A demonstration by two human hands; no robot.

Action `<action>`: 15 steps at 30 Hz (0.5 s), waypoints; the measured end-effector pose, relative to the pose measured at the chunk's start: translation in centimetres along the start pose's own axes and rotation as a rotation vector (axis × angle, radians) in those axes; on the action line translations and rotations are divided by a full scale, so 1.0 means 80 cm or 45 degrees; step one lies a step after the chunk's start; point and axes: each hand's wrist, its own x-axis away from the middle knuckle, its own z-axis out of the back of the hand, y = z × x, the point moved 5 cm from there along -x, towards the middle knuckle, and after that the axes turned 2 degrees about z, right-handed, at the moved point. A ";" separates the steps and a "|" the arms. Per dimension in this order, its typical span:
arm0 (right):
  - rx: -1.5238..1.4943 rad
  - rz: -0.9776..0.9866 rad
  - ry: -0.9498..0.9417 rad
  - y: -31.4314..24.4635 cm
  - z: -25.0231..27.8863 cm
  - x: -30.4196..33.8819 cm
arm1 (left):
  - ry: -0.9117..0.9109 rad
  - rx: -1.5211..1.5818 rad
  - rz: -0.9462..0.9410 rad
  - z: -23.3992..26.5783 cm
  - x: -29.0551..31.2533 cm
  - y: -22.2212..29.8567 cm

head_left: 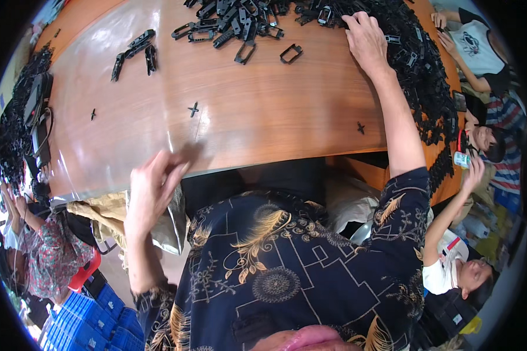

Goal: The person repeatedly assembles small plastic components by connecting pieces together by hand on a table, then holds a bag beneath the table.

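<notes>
My right hand reaches to the far right of the table. Its fingers are bent and pinched at the edge of a heap of small black plastic parts; whatever they grip cannot be made out. Close to the near table edge, my left hand is raised with thumb and fingers drawn together, and any small thing in them is too hard to see. Beyond it lies a black cross-shaped piece. Black rectangular frames are piled at the far middle, with one loose frame nearer me.
Several joined black pieces rest at the far left of the wooden table. Small black crosses lie left and right. Blue crates stand at the lower left. Other people sit along both sides.
</notes>
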 end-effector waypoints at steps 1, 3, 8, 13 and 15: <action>0.053 0.028 -0.084 0.000 -0.006 -0.006 | 0.009 0.010 -0.100 -0.004 -0.025 0.021; 0.042 0.061 -0.084 0.001 -0.002 -0.014 | -0.014 0.039 -0.242 -0.015 -0.074 0.070; -0.243 0.157 -0.181 -0.024 0.006 -0.012 | 0.216 0.082 -0.603 -0.074 -0.193 0.107; -0.701 -0.147 -0.310 -0.038 0.009 0.005 | 0.185 -0.268 -0.595 -0.113 -0.274 0.134; -0.764 -0.147 -0.287 -0.042 0.012 0.013 | -0.081 -0.429 -0.474 -0.134 -0.290 0.130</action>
